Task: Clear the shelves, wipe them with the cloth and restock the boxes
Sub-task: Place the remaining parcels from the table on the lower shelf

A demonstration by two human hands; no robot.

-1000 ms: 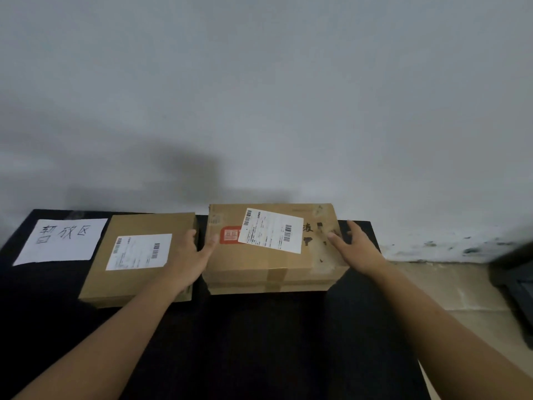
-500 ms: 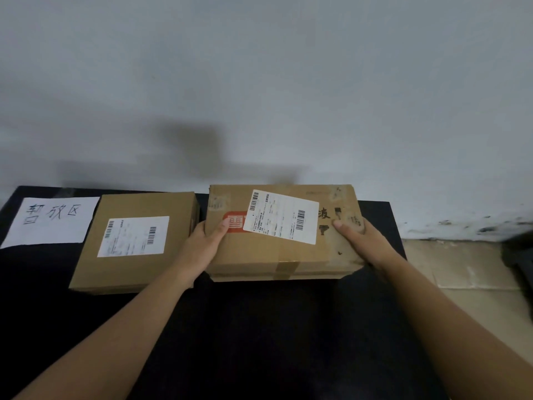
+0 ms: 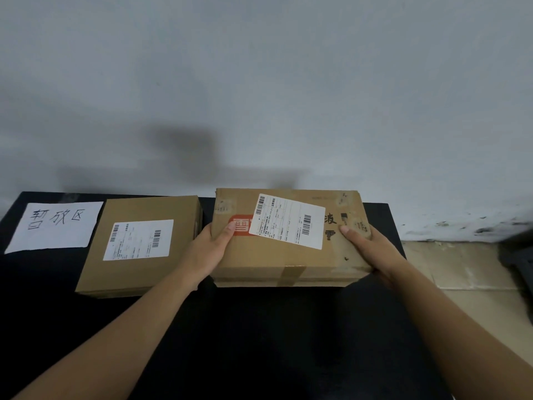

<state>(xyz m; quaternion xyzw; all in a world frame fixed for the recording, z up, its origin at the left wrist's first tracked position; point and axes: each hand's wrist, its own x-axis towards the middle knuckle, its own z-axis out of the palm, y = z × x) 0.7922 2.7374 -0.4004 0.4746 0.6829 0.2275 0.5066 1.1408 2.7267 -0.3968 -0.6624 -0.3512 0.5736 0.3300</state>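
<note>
A brown cardboard box (image 3: 259, 261) with a white shipping label and a red logo sits at the middle right of the black table (image 3: 259, 342). My left hand (image 3: 207, 249) grips its left side, thumb on top. My right hand (image 3: 372, 249) grips its right side, thumb on the lid. Whether the box rests on the table or is slightly raised I cannot tell. A second, flatter cardboard box (image 3: 138, 272) with a white label lies to the left, apart from my hands.
A white paper sheet (image 3: 54, 226) with handwritten characters lies at the table's far left. A grey wall (image 3: 259, 96) rises right behind the table. Beige floor tiles (image 3: 461, 269) show to the right, with a dark object (image 3: 519, 261) at the right edge.
Both hands went from resting beside the right box to gripping its two sides. The box has shifted a little toward me and to the right.
</note>
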